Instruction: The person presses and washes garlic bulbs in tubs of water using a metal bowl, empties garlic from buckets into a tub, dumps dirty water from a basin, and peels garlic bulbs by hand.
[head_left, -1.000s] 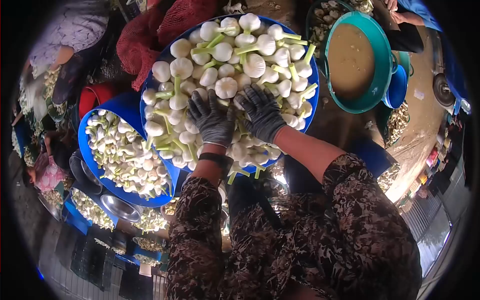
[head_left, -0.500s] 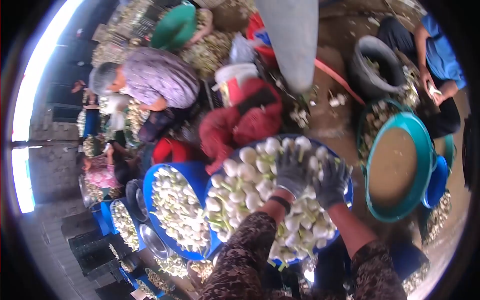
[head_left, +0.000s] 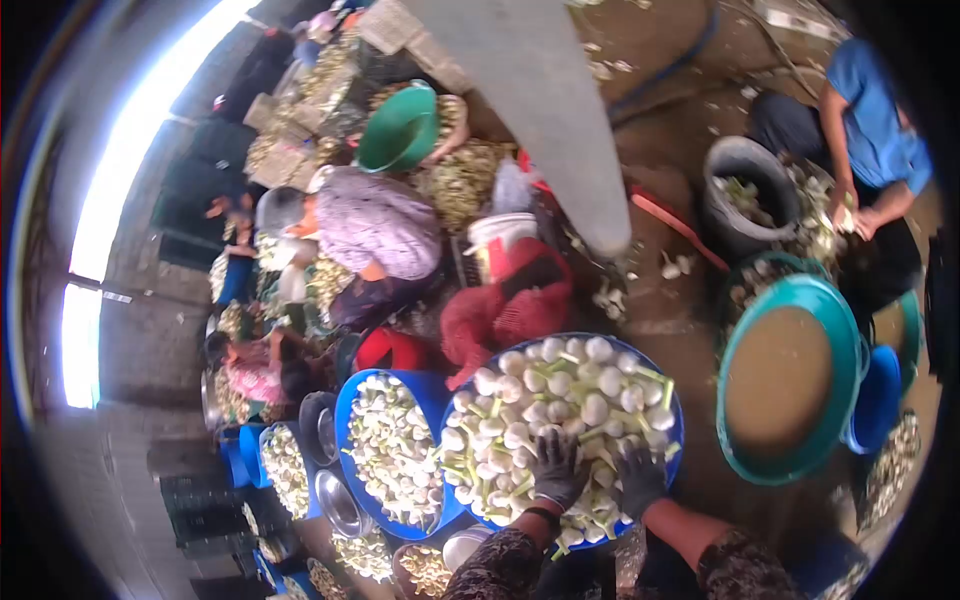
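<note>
A large blue tub point(head_left: 679, 408) is heaped with white bulbs with green stems point(head_left: 594, 408). On the near part of the heap rests my left hand point(head_left: 558, 470), in a dark grey glove, palm down with its fingers spread. My right hand point(head_left: 638, 478), gloved the same way, lies on the bulbs near the tub's right side, its fingers apart. Neither hand grips a bulb. Just left of the tub stands a second blue tub point(head_left: 345, 405) full of smaller white pieces.
Red net sacks point(head_left: 520, 305) lie beyond the tub. A grey post point(head_left: 570, 130) comes down from the top. To the right are a teal basin point(head_left: 730, 440) of murky water, a grey bucket point(head_left: 735, 225) and a person in blue point(head_left: 865, 110). Another person point(head_left: 375, 220) crouches at left.
Both my hands have come back from the middle and far part of the heap to its near part. The view has shifted, and the tub appears lower.
</note>
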